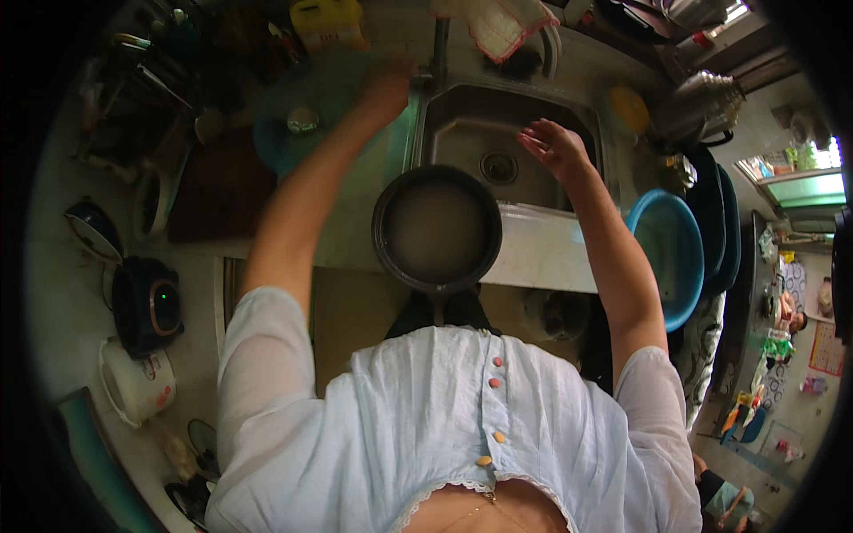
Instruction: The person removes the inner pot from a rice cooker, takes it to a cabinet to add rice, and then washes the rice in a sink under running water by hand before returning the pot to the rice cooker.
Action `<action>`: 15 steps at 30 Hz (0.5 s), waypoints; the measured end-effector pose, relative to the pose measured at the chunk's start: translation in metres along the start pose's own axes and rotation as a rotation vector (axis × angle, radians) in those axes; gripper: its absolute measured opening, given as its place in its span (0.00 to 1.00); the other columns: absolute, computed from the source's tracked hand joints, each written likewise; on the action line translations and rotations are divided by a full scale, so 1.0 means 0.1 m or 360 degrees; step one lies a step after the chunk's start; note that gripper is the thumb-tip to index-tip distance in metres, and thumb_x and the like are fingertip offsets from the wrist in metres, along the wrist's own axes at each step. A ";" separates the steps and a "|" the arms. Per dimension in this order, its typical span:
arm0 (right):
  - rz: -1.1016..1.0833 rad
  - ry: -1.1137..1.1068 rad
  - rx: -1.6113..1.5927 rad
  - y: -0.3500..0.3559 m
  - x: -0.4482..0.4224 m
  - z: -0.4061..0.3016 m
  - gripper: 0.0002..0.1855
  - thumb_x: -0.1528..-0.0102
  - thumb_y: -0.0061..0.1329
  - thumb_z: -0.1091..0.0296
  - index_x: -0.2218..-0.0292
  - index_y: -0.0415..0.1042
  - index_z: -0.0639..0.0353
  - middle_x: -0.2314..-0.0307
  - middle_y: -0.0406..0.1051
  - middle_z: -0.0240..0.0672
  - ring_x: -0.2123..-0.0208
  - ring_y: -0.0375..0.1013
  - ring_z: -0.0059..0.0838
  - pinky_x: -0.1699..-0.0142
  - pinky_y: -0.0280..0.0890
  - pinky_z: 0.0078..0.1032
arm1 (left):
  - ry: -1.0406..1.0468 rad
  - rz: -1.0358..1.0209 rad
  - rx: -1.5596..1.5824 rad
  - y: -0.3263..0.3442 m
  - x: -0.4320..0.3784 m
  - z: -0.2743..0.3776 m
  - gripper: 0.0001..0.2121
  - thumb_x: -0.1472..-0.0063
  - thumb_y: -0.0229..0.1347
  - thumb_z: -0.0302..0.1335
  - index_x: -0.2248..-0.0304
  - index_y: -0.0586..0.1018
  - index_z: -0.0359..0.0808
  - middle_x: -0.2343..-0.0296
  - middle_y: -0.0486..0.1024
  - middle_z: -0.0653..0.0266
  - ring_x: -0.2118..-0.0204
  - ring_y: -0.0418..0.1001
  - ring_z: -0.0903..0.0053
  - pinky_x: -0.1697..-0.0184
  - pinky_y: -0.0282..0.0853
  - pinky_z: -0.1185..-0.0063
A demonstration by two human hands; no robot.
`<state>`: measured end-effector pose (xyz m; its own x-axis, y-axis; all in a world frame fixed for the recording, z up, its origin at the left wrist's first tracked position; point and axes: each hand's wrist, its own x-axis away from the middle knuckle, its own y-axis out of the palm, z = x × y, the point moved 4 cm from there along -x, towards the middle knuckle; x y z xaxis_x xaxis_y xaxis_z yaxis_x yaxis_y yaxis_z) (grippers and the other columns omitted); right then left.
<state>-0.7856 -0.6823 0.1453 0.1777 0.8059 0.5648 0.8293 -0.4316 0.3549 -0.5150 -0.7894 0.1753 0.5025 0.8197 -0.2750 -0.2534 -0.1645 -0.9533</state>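
My left hand [390, 86] is blurred above the counter, beside the tap [438, 56] at the sink's left back corner. Whether it touches the tap I cannot tell. My right hand [556, 152] hovers over the right side of the stainless steel sink [453, 146], fingers extended and holding nothing. A dark round pot [381, 230] with cloudy liquid inside stands at the counter's front edge, overlapping the sink's near left corner. Neither hand touches it. The sink drain [498, 168] shows between the pot and my right hand.
Left of the sink are a translucent basin [266, 133] and a dark red board [216, 190]. A blue plastic basin [698, 266] stands by my right forearm. A cloth [496, 30] hangs over the tap area. Two people [793, 320] [730, 506] appear at far right.
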 end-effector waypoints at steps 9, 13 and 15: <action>-0.0284 0.0179 -0.0315 0.23 -0.43 -0.04 0.13 0.47 0.34 0.66 0.68 0.63 0.67 0.74 0.66 0.43 0.70 0.67 0.35 0.64 0.65 0.26 | -0.0275 0.0316 0.0059 1.18 -0.66 -1.00 0.15 0.47 0.38 0.25 0.60 0.65 0.33 0.61 0.64 0.55 0.60 0.64 0.66 0.56 0.58 0.74; -0.0371 0.0262 -0.0559 0.22 -0.61 -0.05 0.13 0.47 0.32 0.66 0.67 0.61 0.70 0.71 0.64 0.46 0.69 0.66 0.37 0.64 0.66 0.26 | -0.0103 -0.0200 -0.0931 1.27 -0.67 -0.98 0.13 0.48 0.40 0.27 0.63 0.69 0.34 0.65 0.67 0.56 0.63 0.66 0.68 0.61 0.61 0.76; -0.0337 0.0278 -0.0596 0.17 -0.73 -0.03 0.13 0.47 0.32 0.67 0.66 0.60 0.70 0.71 0.64 0.46 0.69 0.65 0.37 0.64 0.66 0.26 | -0.0089 -0.0399 -0.1032 1.14 -0.67 -0.78 0.11 0.49 0.42 0.28 0.66 0.71 0.34 0.66 0.68 0.56 0.65 0.67 0.68 0.63 0.62 0.75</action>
<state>-0.7864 -0.7498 0.1119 -0.0932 0.8256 0.5564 0.5835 -0.4075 0.7025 -0.5130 -0.9058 0.0748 0.4334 0.9000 -0.0465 0.4180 -0.2465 -0.8744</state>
